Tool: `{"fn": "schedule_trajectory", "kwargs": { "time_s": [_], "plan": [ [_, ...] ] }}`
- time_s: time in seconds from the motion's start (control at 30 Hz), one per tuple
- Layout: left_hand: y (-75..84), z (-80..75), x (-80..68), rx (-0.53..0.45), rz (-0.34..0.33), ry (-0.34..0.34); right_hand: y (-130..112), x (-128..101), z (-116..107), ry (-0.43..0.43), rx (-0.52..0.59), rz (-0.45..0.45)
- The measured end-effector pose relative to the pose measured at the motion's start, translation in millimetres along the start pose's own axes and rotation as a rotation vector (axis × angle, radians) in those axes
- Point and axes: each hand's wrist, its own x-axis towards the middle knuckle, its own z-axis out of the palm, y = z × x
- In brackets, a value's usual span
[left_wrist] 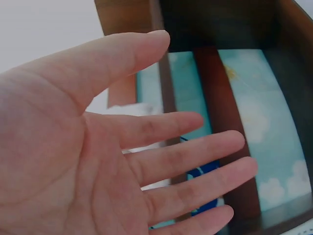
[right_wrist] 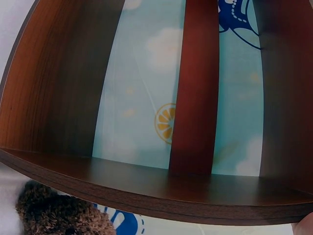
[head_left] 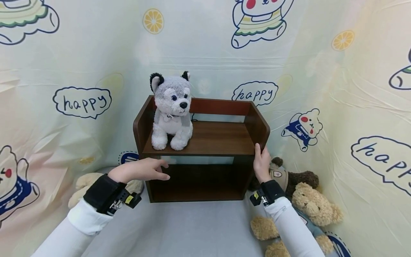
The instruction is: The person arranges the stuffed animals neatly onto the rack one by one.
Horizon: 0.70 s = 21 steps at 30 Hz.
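Note:
A dark wooden two-level shelf (head_left: 208,137) stands against the printed backdrop. A grey and white husky plush (head_left: 171,110) sits upright on the left of its upper board. My left hand (head_left: 154,169) hovers open, fingers straight and pointing right, in front of the shelf's left side panel at the lower level. The left wrist view shows the bare palm (left_wrist: 146,161) with nothing in it and the shelf (left_wrist: 210,73) behind. My right hand (head_left: 261,160) grips the front edge of the right side panel, thumb inside. The right wrist view looks into the shelf (right_wrist: 146,186).
Two tan teddy bears (head_left: 313,205) and a dark brown bear (head_left: 298,178) lie right of the shelf, by my right forearm. A cream plush (head_left: 86,184) lies at the left behind my left wrist. Pale cloth (head_left: 199,225) covers the surface in front.

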Motion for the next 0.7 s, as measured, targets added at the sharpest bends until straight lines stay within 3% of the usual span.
{"fn": "schedule_trajectory", "kwargs": {
  "time_s": [0.43, 0.7],
  "plan": [
    [-31.0, 21.7, -4.0, 0.002, 0.028, 0.098, 2, 1, 0, 0.009, -0.009, -0.006],
    [-52.5, 32.0, -11.0, 0.095, 0.0, 0.196, 3, 2, 1, 0.026, -0.012, -0.028]
  ]
}}
